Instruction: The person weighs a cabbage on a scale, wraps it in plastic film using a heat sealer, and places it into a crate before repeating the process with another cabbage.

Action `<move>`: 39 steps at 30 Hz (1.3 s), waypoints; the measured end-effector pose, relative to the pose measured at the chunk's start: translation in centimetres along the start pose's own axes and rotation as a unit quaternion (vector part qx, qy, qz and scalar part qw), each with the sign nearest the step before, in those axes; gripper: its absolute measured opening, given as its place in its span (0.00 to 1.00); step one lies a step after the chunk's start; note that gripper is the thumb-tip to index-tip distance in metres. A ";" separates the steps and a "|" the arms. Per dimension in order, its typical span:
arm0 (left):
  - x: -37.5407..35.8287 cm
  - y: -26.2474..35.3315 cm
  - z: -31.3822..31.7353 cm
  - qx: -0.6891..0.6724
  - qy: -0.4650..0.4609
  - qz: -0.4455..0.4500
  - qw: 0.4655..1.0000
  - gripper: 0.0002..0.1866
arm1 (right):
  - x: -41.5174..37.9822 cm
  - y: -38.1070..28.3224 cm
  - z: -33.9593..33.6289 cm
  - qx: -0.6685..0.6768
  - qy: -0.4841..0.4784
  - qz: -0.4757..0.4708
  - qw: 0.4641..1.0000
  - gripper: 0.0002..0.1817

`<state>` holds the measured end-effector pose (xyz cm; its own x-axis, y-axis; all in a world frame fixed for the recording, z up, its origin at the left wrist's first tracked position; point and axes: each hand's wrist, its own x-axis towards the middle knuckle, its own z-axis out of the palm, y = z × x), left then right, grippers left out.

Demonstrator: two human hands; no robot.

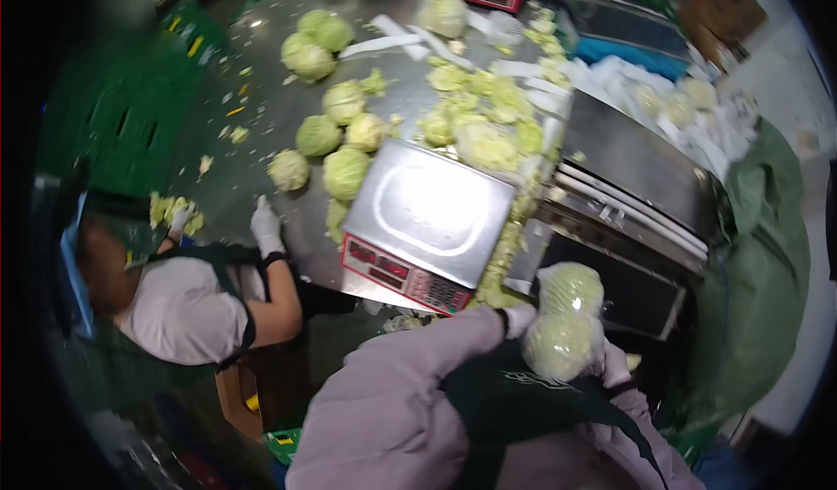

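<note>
- Left hand [520,318], in a white glove, presses against the upper side of the bagged cabbages [563,320]; its grip looks closed on the plastic.
- Right hand [615,366], gloved, clasps the bag's lower edge.
- The clear bag holds two pale green heads, chest-high.
- Beyond: a steel scale [427,220], then loose cabbages [345,172] on the table [261,115].

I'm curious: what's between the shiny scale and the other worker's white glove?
In the head view, only bare metal table lies between the scale and the co-worker's glove.
</note>
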<state>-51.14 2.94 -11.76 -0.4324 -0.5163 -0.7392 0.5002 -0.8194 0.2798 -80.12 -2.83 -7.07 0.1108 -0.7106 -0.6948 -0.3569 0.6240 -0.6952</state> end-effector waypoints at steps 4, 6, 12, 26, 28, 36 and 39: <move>-0.7 1.0 3.6 -0.192 -0.379 0.003 0.905 0.17 | -1.1 -1.5 1.0 -0.324 0.036 -0.231 0.917 0.12; -2.6 2.1 5.2 -0.162 -0.415 0.024 0.895 0.18 | -2.3 -1.5 0.9 -0.285 0.037 -0.247 0.925 0.14; -7.9 9.0 6.6 -0.135 -0.483 0.112 0.858 0.20 | -11.2 -20.0 1.6 0.052 0.130 -0.295 0.945 0.18; -17.7 10.7 8.3 0.491 -0.372 0.211 0.759 0.38 | -9.7 -28.5 17.4 -0.353 -0.247 -0.431 0.793 0.15; -11.9 6.7 2.7 0.385 -0.459 0.167 0.783 0.34 | -7.8 -22.6 17.4 -0.345 -0.272 -0.410 0.800 0.17; -19.9 12.4 4.8 0.266 -0.341 -0.162 0.887 0.36 | -8.4 -16.9 15.4 -0.187 -0.322 -0.179 0.911 0.20; -21.0 14.2 4.7 0.253 -0.371 -0.145 0.882 0.41 | -7.8 -15.8 14.2 -0.241 -0.317 -0.239 0.885 0.17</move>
<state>-38.48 1.04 10.61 -0.9527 -0.1337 -0.2728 -0.0292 -0.8534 0.5204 -62.12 -2.53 6.74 0.8005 -0.4354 -0.4119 -0.4657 -0.0192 -0.8848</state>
